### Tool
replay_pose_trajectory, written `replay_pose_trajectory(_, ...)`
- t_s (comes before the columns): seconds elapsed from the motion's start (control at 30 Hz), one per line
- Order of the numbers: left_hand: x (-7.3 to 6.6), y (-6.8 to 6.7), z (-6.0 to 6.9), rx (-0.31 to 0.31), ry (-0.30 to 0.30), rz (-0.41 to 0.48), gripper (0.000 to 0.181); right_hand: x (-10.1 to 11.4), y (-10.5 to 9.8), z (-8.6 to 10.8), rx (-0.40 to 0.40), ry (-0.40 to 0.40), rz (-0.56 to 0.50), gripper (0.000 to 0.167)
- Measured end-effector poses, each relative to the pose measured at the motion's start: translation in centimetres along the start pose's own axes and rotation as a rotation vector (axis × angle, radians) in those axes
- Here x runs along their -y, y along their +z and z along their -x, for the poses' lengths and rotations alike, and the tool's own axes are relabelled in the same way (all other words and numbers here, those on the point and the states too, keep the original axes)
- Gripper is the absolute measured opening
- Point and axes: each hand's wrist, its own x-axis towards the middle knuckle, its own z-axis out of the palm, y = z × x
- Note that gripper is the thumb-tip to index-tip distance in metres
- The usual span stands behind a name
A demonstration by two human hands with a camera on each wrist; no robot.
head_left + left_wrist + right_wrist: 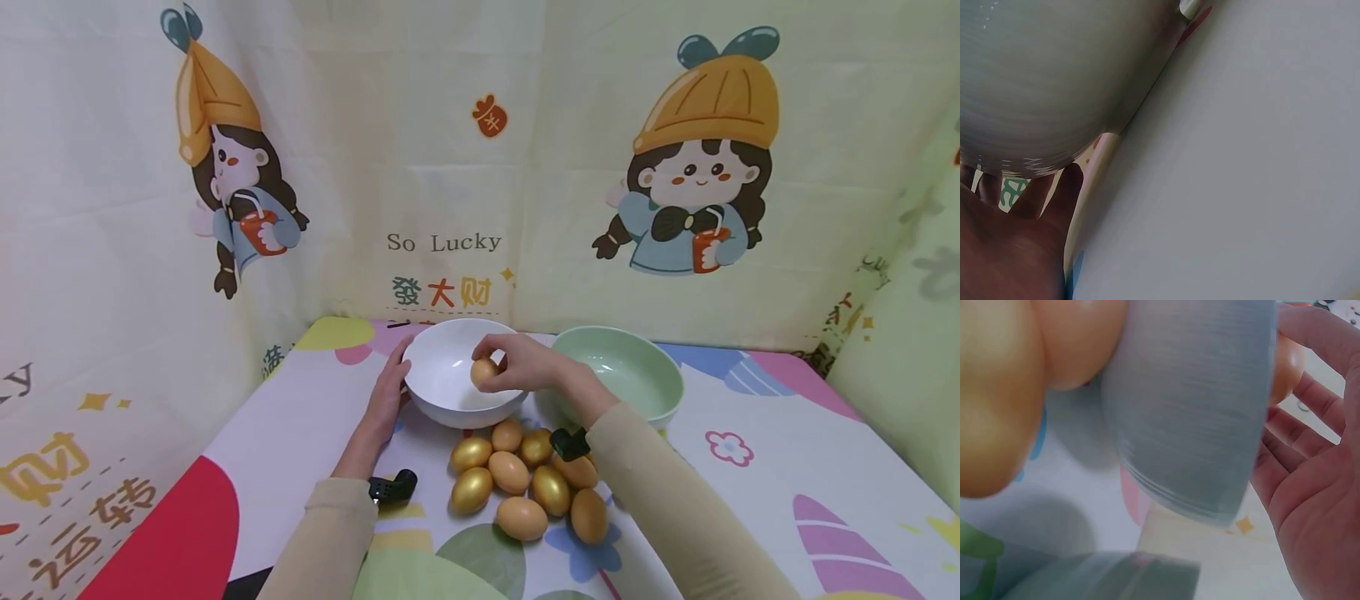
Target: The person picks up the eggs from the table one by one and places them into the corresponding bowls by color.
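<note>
My right hand [517, 362] pinches a brown egg [484, 372] over the inside of the white bowl [442, 402]. In the right wrist view that egg [1287, 367] shows between the thumb and fingers of the hand [1319, 494], partly behind the bowl's wall [1191, 419]. My left hand [386, 396] rests against the white bowl's left side, its fingers along the outer wall; in the left wrist view the fingers of this hand [1013, 244] touch the bowl [1054, 81] with little bend. In front of the bowl lie several gold eggs [471, 490] and brown eggs [522, 518], close together.
A pale green bowl [660, 392] stands to the right of the white bowl, partly behind my right forearm. The table has a patterned cloth [300, 442]. A printed curtain [555, 167] hangs behind the table and at both sides.
</note>
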Motion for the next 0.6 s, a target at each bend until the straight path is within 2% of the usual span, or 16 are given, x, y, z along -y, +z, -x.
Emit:
replay_pose_trajectory(0.23, -0.2, 0.0, 0.1, 0.004, 0.008, 0.007, 0.054, 0.0, 0.9, -1.0, 0.036, 0.005, 0.063, 0.035)
replay_pose_trajectory(0.6, -0.3, 0.1, 0.4, -0.001, 0.016, 0.011, 0.055, 0.3, 1.5, -2.1, 0.109, 0.080, 0.170, 0.032)
